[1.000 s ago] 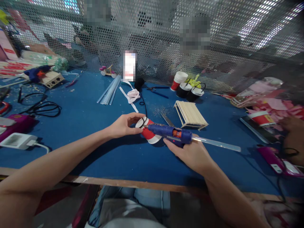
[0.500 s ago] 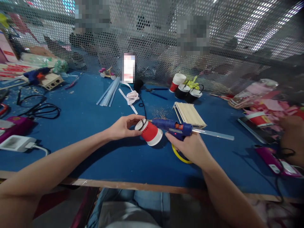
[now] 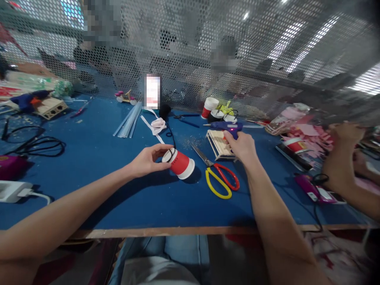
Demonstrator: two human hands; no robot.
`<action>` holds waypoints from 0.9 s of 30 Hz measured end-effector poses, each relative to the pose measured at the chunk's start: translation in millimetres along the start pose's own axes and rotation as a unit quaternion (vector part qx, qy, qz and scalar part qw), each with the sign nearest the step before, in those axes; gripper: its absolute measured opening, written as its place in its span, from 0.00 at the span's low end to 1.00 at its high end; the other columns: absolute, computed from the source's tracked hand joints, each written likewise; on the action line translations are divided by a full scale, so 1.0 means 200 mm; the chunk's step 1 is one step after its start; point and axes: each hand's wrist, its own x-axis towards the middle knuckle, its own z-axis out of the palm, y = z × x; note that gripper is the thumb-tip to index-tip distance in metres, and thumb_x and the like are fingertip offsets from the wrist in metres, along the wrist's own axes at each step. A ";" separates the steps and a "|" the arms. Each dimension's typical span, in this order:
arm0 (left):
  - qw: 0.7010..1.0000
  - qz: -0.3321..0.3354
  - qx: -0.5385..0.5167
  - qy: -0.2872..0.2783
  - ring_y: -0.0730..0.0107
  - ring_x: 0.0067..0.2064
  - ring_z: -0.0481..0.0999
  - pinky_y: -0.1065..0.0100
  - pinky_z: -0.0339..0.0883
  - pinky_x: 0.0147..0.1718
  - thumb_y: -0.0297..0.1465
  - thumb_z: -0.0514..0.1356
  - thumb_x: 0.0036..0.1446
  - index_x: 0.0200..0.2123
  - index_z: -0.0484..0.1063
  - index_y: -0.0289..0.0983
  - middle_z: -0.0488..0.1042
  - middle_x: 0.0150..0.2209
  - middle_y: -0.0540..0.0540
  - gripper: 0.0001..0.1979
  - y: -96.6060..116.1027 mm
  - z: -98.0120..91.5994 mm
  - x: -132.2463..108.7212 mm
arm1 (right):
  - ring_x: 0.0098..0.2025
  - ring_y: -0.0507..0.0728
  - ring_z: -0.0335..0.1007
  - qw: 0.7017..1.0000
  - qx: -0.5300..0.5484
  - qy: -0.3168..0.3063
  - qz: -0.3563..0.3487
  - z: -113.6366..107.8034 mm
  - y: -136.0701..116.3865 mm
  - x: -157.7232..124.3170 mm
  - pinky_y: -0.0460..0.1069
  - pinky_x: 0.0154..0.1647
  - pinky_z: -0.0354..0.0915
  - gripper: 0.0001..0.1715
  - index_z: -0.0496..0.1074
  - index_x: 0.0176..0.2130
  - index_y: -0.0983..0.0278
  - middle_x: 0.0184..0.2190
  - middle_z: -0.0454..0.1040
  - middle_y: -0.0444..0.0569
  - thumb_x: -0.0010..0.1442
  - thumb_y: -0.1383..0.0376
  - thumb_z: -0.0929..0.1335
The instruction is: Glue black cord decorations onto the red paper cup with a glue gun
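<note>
Near the front edge of the tabletop (image 3: 166,209), scissors (image 3: 209,162) are lying. Just left, the left hand (image 3: 148,161) is pinching the corded end of the red-and-white cup (image 3: 181,164), the cup's long axis slanting toward the front right corner. Farther back, the right hand (image 3: 244,146) is gripping the glue gun (image 3: 222,126), nozzle pointing toward the left edge; whether the gun is touching the wooden stand (image 3: 218,144) is hard to tell.
</note>
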 end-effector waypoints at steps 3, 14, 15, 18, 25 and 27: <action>1.000 0.004 0.007 0.001 0.58 0.50 0.70 0.53 0.60 0.53 0.29 0.66 0.44 0.49 0.65 0.32 0.70 0.49 0.37 0.27 0.00 0.00 0.00 | 0.40 0.66 0.71 0.996 -0.073 -0.019 0.050 0.05 0.03 0.05 0.53 0.37 0.62 0.29 0.73 0.37 0.72 0.34 0.75 0.62 0.55 0.48 0.62; 0.994 0.044 0.099 -0.011 0.59 0.51 0.70 0.57 0.63 0.52 0.29 0.64 0.46 0.51 0.64 0.33 0.68 0.51 0.37 0.26 0.03 0.02 -0.02 | 0.39 0.60 0.68 0.995 0.047 0.028 -0.087 0.02 -0.12 -0.12 0.53 0.41 0.62 0.16 0.74 0.34 0.67 0.34 0.73 0.56 0.55 0.57 0.65; 0.992 0.053 0.116 -0.011 0.59 0.51 0.70 0.58 0.63 0.52 0.28 0.64 0.46 0.52 0.63 0.34 0.67 0.52 0.38 0.27 0.04 0.03 -0.02 | 0.35 0.57 0.68 0.982 0.132 0.001 -0.137 -0.01 -0.19 -0.16 0.51 0.38 0.62 0.16 0.73 0.32 0.66 0.32 0.73 0.53 0.55 0.56 0.64; 0.984 0.086 0.157 -0.015 0.59 0.52 0.69 0.60 0.62 0.52 0.28 0.63 0.46 0.57 0.56 0.36 0.67 0.52 0.39 0.34 0.06 0.04 -0.04 | 0.31 0.54 0.67 0.930 0.257 -0.122 -0.232 -0.06 -0.37 -0.26 0.49 0.34 0.62 0.16 0.72 0.29 0.64 0.29 0.73 0.48 0.57 0.55 0.64; 0.968 0.127 0.214 -0.039 0.60 0.52 0.69 0.62 0.64 0.50 0.28 0.62 0.47 0.60 0.50 0.38 0.68 0.52 0.40 0.38 0.09 0.06 -0.05 | 0.28 0.54 0.66 0.874 0.282 -0.344 -0.196 0.04 -0.52 -0.31 0.48 0.29 0.58 0.27 0.72 0.24 0.65 0.23 0.72 0.48 0.57 0.47 0.61; 0.964 0.125 0.232 -0.035 0.60 0.52 0.69 0.62 0.65 0.49 0.29 0.62 0.46 0.60 0.50 0.37 0.66 0.53 0.39 0.38 0.10 0.06 -0.05 | 0.29 0.54 0.67 0.858 0.322 -0.363 -0.169 0.07 -0.52 -0.33 0.48 0.30 0.59 0.24 0.73 0.28 0.65 0.25 0.73 0.48 0.57 0.49 0.62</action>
